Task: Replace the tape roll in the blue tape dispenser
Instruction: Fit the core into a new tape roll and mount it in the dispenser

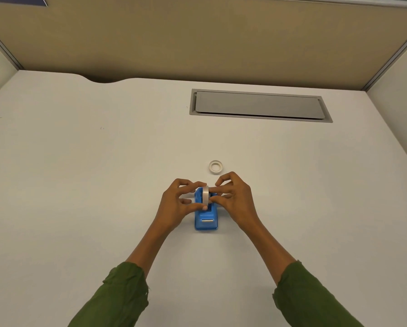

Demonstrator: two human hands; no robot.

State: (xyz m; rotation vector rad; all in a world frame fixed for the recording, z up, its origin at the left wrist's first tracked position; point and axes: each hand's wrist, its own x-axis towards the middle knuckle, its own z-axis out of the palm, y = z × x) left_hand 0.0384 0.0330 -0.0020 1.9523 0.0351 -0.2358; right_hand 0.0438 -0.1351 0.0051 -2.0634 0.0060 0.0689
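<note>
The blue tape dispenser (206, 221) stands on the white desk (103, 185), its metal cutter toward me. A white tape roll (205, 195) stands upright on edge in the dispenser's cradle. My left hand (177, 204) pinches the roll from the left, its thumb at the roll's near side. From the right, the fingertips of my right hand (233, 199) press on the roll's side and hub. A second small white ring (215, 166), thin like an empty core, lies flat on the desk just beyond the dispenser.
A grey cable hatch (259, 106) is set into the desk at the back right. Tan partition walls (197, 43) close off the desk's far edge, and a curved notch (101, 79) cuts into that edge at the left.
</note>
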